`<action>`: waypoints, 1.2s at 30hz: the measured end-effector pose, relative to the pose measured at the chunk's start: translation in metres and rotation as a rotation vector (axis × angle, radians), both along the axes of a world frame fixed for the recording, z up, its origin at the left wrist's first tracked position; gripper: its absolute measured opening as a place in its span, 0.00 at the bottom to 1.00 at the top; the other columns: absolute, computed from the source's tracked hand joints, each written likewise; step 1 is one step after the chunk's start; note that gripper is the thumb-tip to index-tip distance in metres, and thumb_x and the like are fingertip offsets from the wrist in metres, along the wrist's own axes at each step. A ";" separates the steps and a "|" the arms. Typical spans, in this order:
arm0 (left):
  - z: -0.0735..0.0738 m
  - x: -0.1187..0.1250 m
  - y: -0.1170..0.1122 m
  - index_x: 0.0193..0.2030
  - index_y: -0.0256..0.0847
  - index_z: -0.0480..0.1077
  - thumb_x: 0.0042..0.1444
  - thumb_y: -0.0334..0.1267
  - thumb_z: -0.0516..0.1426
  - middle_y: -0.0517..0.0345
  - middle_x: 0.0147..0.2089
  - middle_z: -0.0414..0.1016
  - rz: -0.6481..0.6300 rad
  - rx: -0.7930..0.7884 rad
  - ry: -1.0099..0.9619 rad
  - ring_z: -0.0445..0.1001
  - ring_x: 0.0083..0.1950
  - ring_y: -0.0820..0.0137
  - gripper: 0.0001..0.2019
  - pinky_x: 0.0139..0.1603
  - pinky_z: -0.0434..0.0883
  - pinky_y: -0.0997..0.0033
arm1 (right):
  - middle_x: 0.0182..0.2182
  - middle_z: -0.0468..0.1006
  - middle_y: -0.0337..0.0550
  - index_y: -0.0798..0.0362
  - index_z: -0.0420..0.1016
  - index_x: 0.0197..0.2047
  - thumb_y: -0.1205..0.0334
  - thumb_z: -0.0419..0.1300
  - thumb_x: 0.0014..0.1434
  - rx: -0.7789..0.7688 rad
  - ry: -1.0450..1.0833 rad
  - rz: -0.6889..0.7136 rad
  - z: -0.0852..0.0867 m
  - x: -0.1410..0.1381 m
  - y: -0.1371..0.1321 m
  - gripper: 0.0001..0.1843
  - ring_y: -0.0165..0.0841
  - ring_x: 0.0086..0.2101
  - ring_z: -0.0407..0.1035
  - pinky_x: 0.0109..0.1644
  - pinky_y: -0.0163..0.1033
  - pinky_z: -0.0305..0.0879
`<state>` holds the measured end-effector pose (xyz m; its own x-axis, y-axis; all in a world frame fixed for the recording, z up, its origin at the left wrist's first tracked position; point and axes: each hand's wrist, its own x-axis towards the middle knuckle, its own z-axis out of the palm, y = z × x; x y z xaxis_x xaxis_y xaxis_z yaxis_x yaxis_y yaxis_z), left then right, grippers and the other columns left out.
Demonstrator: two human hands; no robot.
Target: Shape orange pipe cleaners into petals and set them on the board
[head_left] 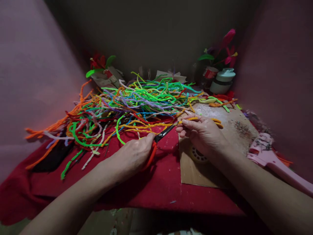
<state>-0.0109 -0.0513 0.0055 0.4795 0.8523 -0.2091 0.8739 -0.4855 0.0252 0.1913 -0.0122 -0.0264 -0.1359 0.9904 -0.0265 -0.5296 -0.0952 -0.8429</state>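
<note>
My left hand [137, 151] is closed around the red handles of a pair of scissors [166, 132]. Their dark blades point up and to the right, with the tips close to my right fingers. Between the thumb and fingers of my right hand [204, 133] is a yellow-orange pipe cleaner [217, 123], its bent end sticking out to the right. Whether the blades touch it, I cannot tell. Behind both hands lies a tangled heap of pipe cleaners [149, 98] in green, purple, orange and other colours.
A red cloth [161, 192] covers the table. Under my right hand is a brown board [195, 176] with a roll of tape [199, 156]. A pink plier-like tool [271, 156] lies at the right. Pots with pipe-cleaner flowers [230, 58] stand at the back, near walls on both sides.
</note>
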 end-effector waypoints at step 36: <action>0.001 -0.002 -0.004 0.56 0.33 0.58 0.58 0.26 0.41 0.44 0.46 0.72 0.005 0.052 -0.079 0.75 0.39 0.65 0.19 0.39 0.71 0.65 | 0.19 0.75 0.40 0.56 0.69 0.27 0.70 0.64 0.46 0.053 -0.017 -0.013 0.004 -0.001 -0.004 0.06 0.29 0.21 0.72 0.24 0.31 0.68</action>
<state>-0.0127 -0.0548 0.0066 0.4885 0.8634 -0.1261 0.8726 -0.4836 0.0686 0.1900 -0.0166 -0.0224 -0.1234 0.9921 0.0242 -0.5157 -0.0433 -0.8557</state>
